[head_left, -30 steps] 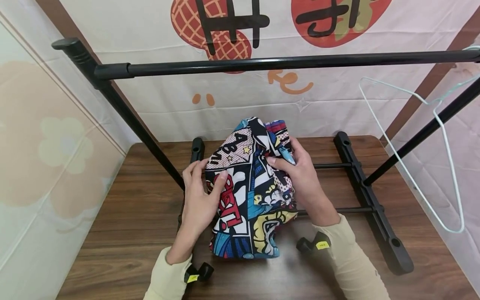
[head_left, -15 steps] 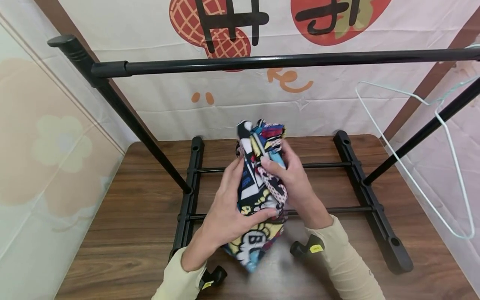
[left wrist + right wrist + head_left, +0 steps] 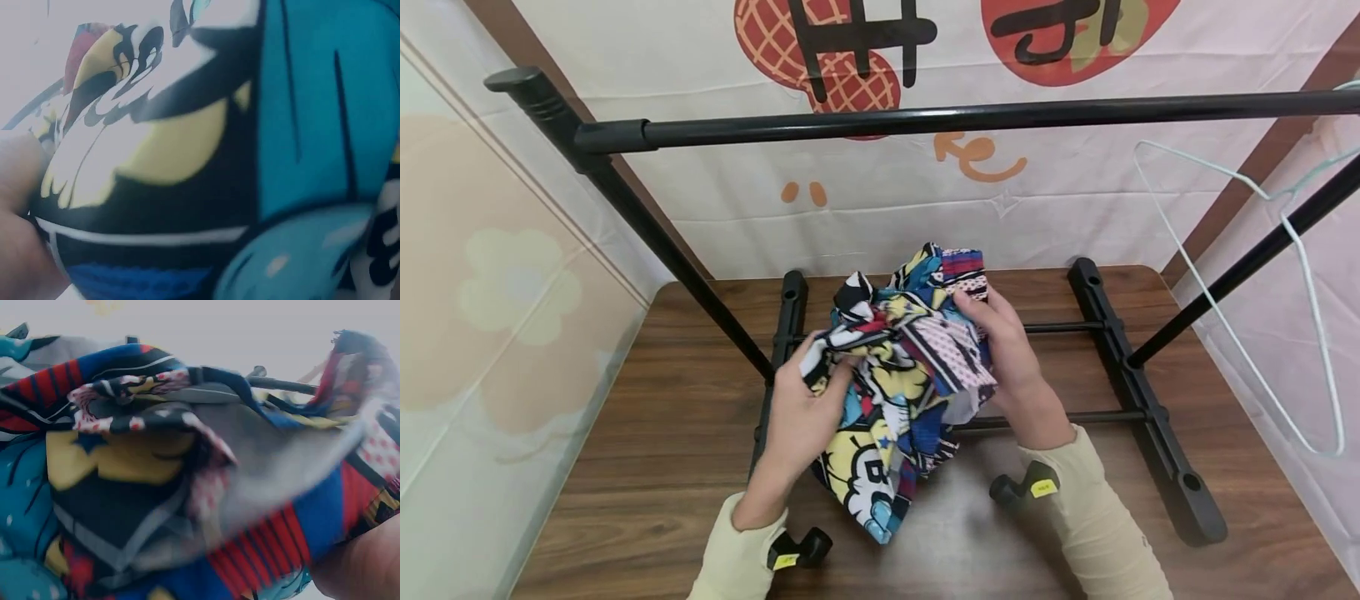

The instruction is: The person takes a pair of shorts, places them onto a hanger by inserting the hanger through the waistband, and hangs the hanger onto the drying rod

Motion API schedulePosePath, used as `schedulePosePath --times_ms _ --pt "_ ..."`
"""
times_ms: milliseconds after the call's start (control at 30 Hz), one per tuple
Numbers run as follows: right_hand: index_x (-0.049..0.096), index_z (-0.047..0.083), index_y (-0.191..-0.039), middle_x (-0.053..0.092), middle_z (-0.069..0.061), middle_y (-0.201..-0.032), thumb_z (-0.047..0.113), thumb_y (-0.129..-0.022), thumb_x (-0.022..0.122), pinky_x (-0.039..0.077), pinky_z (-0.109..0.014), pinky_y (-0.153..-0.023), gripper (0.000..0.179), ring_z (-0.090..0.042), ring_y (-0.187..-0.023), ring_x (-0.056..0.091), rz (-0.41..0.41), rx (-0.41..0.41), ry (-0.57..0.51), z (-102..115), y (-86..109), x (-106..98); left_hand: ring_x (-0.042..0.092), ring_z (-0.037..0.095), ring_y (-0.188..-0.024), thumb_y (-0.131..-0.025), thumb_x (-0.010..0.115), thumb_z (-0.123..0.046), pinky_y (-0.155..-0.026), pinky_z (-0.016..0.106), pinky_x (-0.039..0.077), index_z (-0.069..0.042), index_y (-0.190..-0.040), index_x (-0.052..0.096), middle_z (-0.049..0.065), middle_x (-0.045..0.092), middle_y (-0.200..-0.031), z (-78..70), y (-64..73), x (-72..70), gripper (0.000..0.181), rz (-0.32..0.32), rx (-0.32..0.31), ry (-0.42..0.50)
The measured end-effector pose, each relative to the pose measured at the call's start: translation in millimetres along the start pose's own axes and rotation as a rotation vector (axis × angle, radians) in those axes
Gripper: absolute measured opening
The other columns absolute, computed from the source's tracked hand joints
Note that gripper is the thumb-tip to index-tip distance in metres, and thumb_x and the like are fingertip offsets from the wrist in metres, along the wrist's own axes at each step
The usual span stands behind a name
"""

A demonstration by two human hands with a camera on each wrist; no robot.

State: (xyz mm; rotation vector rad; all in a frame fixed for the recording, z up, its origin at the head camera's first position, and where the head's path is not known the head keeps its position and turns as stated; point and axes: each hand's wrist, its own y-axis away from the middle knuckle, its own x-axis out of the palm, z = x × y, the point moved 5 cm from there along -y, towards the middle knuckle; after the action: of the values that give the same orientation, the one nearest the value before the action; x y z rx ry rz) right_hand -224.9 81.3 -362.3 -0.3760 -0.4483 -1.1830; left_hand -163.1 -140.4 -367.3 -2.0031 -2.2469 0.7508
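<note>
A crumpled garment (image 3: 895, 375) with a bright comic print in black, yellow, blue and red hangs between my hands. My left hand (image 3: 801, 408) grips its left side in the head view, thumb in front and fingers partly hidden by the fabric. On the other side my right hand (image 3: 1015, 367) pinches a bunched fold, the thumb lying over the cloth. Close up in the left wrist view, the printed fabric (image 3: 169, 156) fills most of the frame. In the right wrist view a loose edge of the garment (image 3: 275, 456) gapes and shows a grey inner side.
A black rack stands around the work, its top bar (image 3: 925, 121) crossing beyond the hands and its right foot (image 3: 1150, 408) on the wooden table (image 3: 647, 467). A pale blue hanger (image 3: 1247, 333) hangs at the right. Printed curtains (image 3: 1060, 200) close off the back and sides.
The garment was spread flat, then bunched narrow with my left hand across it; now it is opened out and crumpled. My left hand has moved back left.
</note>
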Motion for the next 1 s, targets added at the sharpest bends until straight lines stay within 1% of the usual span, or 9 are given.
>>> schedulePosePath --times_ms 100,167,233,367,467,600,733,867,1000 --pt "0.048 0.016 -0.146 0.067 -0.001 -0.116 0.030 -0.109 0.051 0.061 -0.026 -0.083 0.040 -0.012 -0.100 0.070 -0.024 -0.044 0.003 10.7 -2.3 -7.1 0.071 0.008 -0.094 -0.105 0.065 -0.019 -0.081 0.019 0.058 -0.014 -0.128 0.069 0.007 0.075 -0.116 8.2 -5.2 -17.1 0.023 -0.059 -0.111 0.023" --pt "0.046 0.016 -0.148 0.065 -0.001 -0.118 0.033 -0.109 0.053 0.062 -0.026 -0.083 0.043 -0.012 -0.101 0.069 -0.042 -0.074 0.011 19.2 -2.9 -12.0 0.072 0.009 -0.098 -0.106 0.063 -0.021 -0.084 0.019 0.059 -0.017 -0.133 0.067 0.006 0.074 -0.120 12.4 -9.6 -27.7 0.027 -0.094 -0.167 0.045" --pt "0.043 0.017 -0.151 0.062 -0.002 -0.121 0.035 -0.109 0.055 0.062 -0.026 -0.082 0.048 -0.013 -0.102 0.068 -0.050 -0.094 0.021 27.4 -3.0 -17.4 0.071 0.009 -0.102 -0.107 0.061 -0.023 -0.087 0.018 0.058 -0.019 -0.137 0.065 0.005 0.072 -0.124 15.5 -14.0 -36.7 0.031 -0.123 -0.207 0.063" --pt "0.040 0.016 -0.154 0.059 -0.004 -0.123 0.034 -0.108 0.056 0.062 -0.025 -0.081 0.051 -0.013 -0.102 0.067 -0.098 -0.144 0.010 42.5 -2.7 -29.9 0.068 0.010 -0.112 -0.109 0.057 -0.022 -0.093 0.016 0.055 -0.022 -0.143 0.061 0.001 0.068 -0.132 20.5 -21.2 -48.8 0.035 -0.175 -0.231 0.086" --pt "0.042 0.015 -0.153 0.058 -0.005 -0.125 0.031 -0.107 0.059 0.062 -0.025 -0.083 0.051 -0.013 -0.104 0.067 -0.144 -0.201 -0.041 53.3 -2.4 -40.1 0.065 0.012 -0.118 -0.109 0.055 -0.015 -0.097 0.016 0.054 -0.017 -0.147 0.054 0.001 0.064 -0.136 25.2 -22.1 -51.8 0.038 -0.217 -0.243 0.144" --pt "0.045 0.013 -0.152 0.058 -0.009 -0.130 0.026 -0.106 0.062 0.062 -0.028 -0.085 0.050 -0.017 -0.108 0.066 -0.188 -0.271 -0.153 66.6 -1.4 -52.3 0.060 0.013 -0.121 -0.108 0.051 -0.007 -0.098 0.016 0.052 -0.008 -0.149 0.043 0.004 0.058 -0.140 29.8 -20.9 -52.2 0.042 -0.268 -0.277 0.176" --pt "0.045 0.011 -0.151 0.059 -0.011 -0.130 0.020 -0.106 0.062 0.063 -0.030 -0.085 0.049 -0.020 -0.110 0.066 -0.202 -0.347 -0.274 76.2 0.0 -58.5 0.058 0.011 -0.121 -0.109 0.045 -0.006 -0.097 0.014 0.049 -0.007 -0.151 0.040 0.007 0.056 -0.142 30.6 -21.5 -53.1 0.043 -0.273 -0.309 0.126" --pt "0.045 0.011 -0.150 0.058 -0.012 -0.129 0.018 -0.106 0.061 0.062 -0.030 -0.085 0.047 -0.020 -0.110 0.066 -0.198 -0.388 -0.295 79.8 0.1 -57.5 0.061 0.011 -0.116 -0.110 0.043 -0.007 -0.092 0.014 0.052 -0.006 -0.146 0.044 0.006 0.059 -0.133 29.8 -23.3 -51.0 0.036 -0.261 -0.318 0.129" --pt "0.045 0.015 -0.151 0.056 -0.012 -0.132 0.018 -0.107 0.060 0.062 -0.030 -0.086 0.047 -0.021 -0.112 0.065 -0.180 -0.409 -0.267 82.0 -2.8 -52.7 0.064 0.009 -0.105 -0.110 0.047 -0.009 -0.083 0.016 0.055 -0.007 -0.144 0.045 0.006 0.060 -0.127 26.6 -25.7 -44.8 0.034 -0.249 -0.304 0.191"
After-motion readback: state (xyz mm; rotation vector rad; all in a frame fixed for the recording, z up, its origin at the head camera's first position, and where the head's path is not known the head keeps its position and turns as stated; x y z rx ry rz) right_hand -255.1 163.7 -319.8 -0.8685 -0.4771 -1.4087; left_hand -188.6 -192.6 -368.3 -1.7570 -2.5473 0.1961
